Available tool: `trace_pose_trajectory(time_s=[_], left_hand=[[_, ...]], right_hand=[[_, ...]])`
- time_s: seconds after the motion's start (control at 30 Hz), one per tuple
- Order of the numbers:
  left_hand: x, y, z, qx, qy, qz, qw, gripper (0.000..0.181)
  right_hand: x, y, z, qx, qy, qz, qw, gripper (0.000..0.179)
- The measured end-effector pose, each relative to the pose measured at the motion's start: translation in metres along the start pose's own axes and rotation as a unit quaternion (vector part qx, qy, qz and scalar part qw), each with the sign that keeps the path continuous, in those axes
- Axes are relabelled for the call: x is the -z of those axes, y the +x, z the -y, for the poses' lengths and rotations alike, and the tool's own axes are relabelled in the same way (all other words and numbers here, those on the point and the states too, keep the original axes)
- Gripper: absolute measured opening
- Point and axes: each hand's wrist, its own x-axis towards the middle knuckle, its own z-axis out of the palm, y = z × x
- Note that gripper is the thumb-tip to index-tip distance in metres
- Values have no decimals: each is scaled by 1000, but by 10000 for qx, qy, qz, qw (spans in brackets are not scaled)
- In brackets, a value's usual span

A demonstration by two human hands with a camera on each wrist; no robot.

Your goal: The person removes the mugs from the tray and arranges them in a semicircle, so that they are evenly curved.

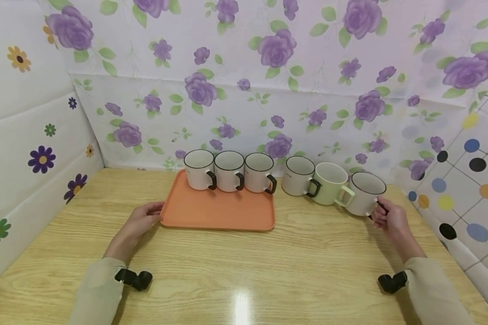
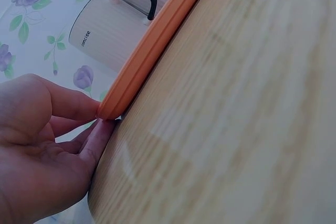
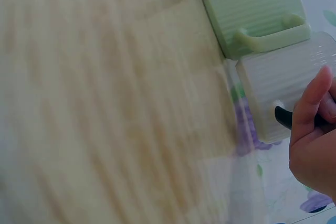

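My left hand (image 1: 140, 222) pinches the left edge of an orange tray (image 1: 215, 213); the left wrist view shows fingertips on its rim at the corner. Three white mugs with black rims and black handles stand in a row along the tray's back, the left one (image 1: 198, 175) near the corner. Far to the right, my right hand (image 1: 393, 221) grips the black handle of a white mug (image 1: 361, 198). That mug is beside a light green mug (image 3: 257, 19), and its handle is mostly hidden by my fingers in the right wrist view.
Another white mug (image 1: 297, 180) with a black handle stands between the tray and the green mug. Behind the wooden table (image 1: 244, 266) rises a flower-patterned wall covering (image 1: 236, 108). A dotted covering (image 1: 471, 180) borders the right side.
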Motion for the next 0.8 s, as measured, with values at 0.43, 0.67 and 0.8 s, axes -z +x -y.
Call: trace_pose_trajectory(time_s=[0.43,0.67,0.8], left_hand=[[0,0,0,-12,23,12,10000,50],[2,0,0,7,21,26,10000,50],[2,0,1,15,52,27,10000,50]], right_hand=[[1,-3,-9,-104,187,747,9970,44],[1,-4,-9,-338,311,1477,9880,41],[-1,-7,-7,-391,-43,1273,9911,40]])
